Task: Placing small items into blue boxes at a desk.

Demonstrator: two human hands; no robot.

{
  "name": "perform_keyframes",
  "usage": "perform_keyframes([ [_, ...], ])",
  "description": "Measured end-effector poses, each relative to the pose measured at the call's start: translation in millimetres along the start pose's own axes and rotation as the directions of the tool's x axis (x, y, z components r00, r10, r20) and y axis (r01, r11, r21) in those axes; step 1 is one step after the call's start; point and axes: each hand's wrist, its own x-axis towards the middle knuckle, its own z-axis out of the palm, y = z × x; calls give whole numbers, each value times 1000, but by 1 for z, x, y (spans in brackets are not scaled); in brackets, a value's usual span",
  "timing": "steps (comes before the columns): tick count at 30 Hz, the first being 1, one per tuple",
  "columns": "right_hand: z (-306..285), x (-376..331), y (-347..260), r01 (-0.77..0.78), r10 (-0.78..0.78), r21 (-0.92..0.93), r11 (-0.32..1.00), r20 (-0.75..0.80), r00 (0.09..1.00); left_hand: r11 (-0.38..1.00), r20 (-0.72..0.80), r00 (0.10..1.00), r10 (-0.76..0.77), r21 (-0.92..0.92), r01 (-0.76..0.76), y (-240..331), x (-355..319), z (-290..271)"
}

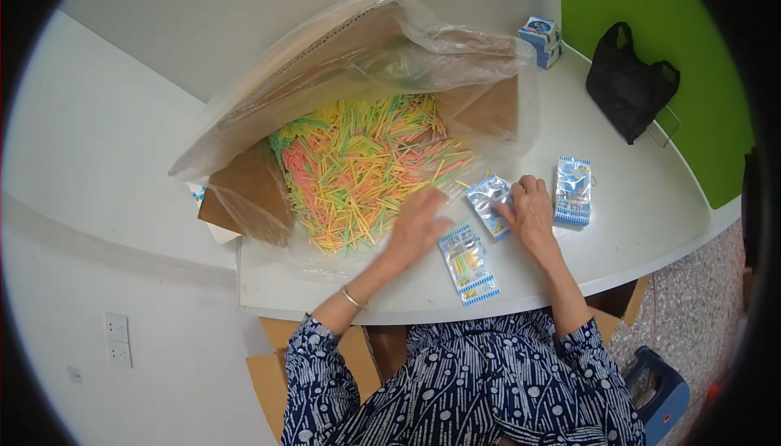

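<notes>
The fingers (528, 184) of the right hand (534, 215) bend at the right edge of the middle packet (486, 200); whether they pinch it, I cannot tell. The left hand (417, 222), near the sticks (346, 177), is blurred; its hold I cannot tell. The step seems to be handling this packet; the next move probably calls for a steady grip. It is just left of the right fingers, partly behind the thumb.

Single fisheye view from the wearer's head, facing steeply down and slightly forward, white table (626, 222) close below, left hand (413, 225) and right hand (532, 210) near the middle.
</notes>
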Motion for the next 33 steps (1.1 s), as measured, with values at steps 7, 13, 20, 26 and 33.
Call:
perform_keyframes([
  [7,13,-2,9,52,-59,-100,994,-62,996,740,-79,996,-36,668,80,-58,15,-72],
  [13,18,-3,14,80,-88,-55,995,-156,984,637,-61,997,-43,767,74,-85,-3,-71],
  [20,11,0,6,110,-96,94,989,-146,985,647,-150,988,34,757,93,-105,0,-49],
  [26,11,3,1,49,-18,227,973,-134,991,711,-181,983,-3,691,130,-108,-2,-48],
  [33,12,8,-9,-79,93,487,870,-4,996,697,-286,957,-47,677,237,-109,11,-60],
])
